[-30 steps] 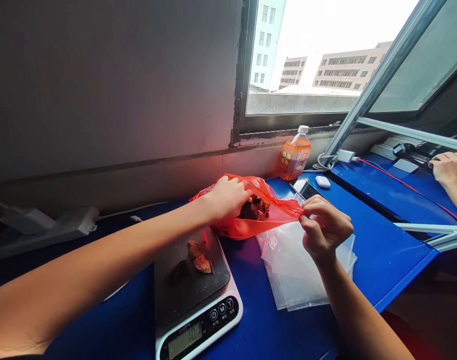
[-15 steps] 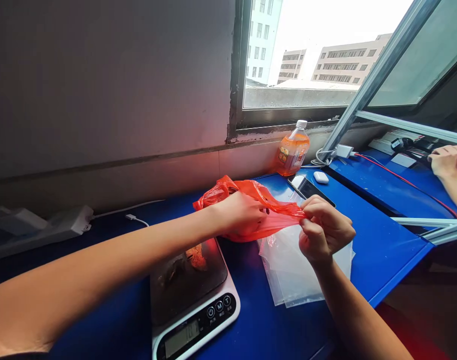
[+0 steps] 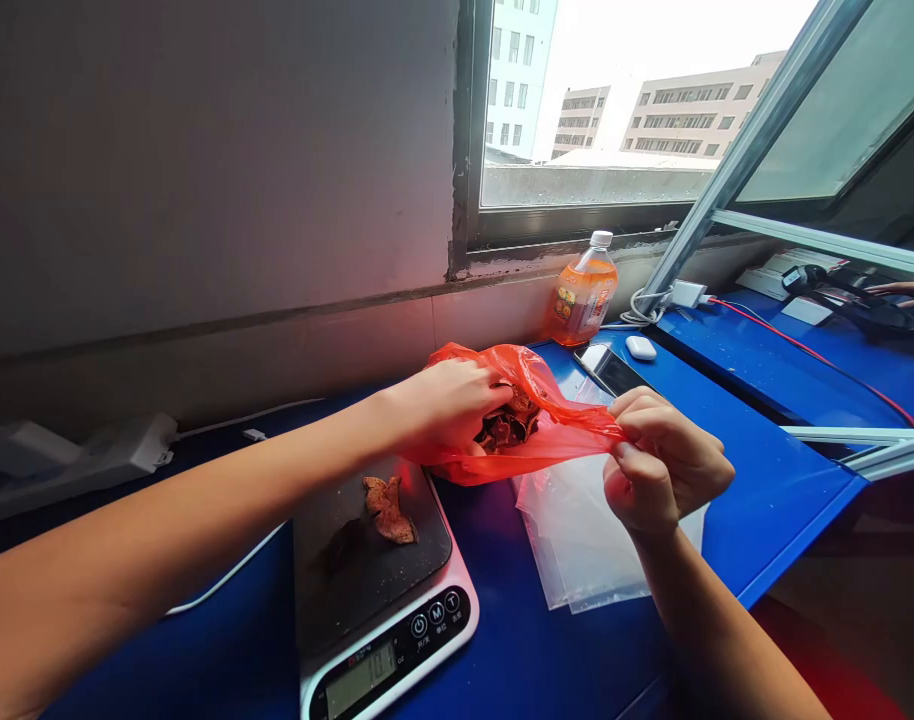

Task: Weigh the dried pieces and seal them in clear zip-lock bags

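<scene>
My left hand [image 3: 453, 400] reaches into a red plastic bag [image 3: 532, 462], its fingers bent over pieces of brown dried peel [image 3: 511, 418] and the thumb apart from them; the fingertips are partly hidden. At the bag's right side, my right hand [image 3: 667, 462] pinches the gathered edge and pulls it taut, so the mouth gapes. Below my left forearm lies one curled piece of dried peel [image 3: 389, 512] on the dark plate of a kitchen scale [image 3: 397, 650]. The scale's display is lit and seems to read 10.1.
Clear plastic bags [image 3: 584, 550] lie under the red bag. Behind are an orange drink bottle [image 3: 586, 290], a phone [image 3: 614, 372] and a white earbud case [image 3: 641, 348]. A power strip [image 3: 127, 450] is at left. Another person's hand [image 3: 907, 290] shows beyond the metal frame [image 3: 824, 243].
My left hand has shifted slightly up within the bag, and the dried peel inside now shows. My right hand keeps its pinch. The other person's hand has mostly withdrawn to the right.
</scene>
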Demonstrator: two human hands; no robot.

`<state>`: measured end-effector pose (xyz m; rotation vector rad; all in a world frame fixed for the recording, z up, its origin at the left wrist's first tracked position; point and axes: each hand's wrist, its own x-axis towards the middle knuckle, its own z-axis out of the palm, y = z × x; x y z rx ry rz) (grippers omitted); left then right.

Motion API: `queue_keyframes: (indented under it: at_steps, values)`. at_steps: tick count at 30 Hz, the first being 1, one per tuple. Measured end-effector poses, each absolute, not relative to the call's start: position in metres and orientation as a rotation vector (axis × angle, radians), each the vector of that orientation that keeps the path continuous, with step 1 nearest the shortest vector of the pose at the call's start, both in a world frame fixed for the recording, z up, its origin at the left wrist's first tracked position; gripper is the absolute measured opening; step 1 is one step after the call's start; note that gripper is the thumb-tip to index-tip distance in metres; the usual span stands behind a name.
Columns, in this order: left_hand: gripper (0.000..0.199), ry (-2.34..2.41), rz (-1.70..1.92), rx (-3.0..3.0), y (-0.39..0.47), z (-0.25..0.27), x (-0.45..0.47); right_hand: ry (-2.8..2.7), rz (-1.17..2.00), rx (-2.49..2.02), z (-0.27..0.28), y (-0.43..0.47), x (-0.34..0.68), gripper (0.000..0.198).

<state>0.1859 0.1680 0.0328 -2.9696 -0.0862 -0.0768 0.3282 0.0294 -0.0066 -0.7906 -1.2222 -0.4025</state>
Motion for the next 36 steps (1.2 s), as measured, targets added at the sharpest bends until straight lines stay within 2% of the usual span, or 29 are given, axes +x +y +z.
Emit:
queue_keyframes:
  at_steps: [4, 10, 14, 27, 36]
  values:
    - [0.04, -0.066, -0.065, -2.941, 0.166, 0.036, 0.185, -1.229, -0.402, -0.781, -0.005, 0.03, 0.327, 0.011]
    - [0.016, 0.162, -0.09, -2.988, 0.162, 0.034, 0.187, -1.248, -0.422, -0.794, -0.004, 0.029, 0.327, 0.01]
    - [0.021, 0.184, -0.047, -2.981, 0.165, 0.039, 0.186, -1.234, -0.414, -0.853, -0.005, 0.028, 0.327, 0.011]
    - [0.005, 0.268, -0.041, -2.898, 0.156, 0.035, 0.185, -1.298, -0.397, -0.774, 0.0, 0.025, 0.321, 0.011]
    - [0.006, 0.132, 0.015, -2.958, 0.157, 0.035, 0.189, -1.319, -0.367, -0.792, 0.003, 0.02, 0.319, 0.011]
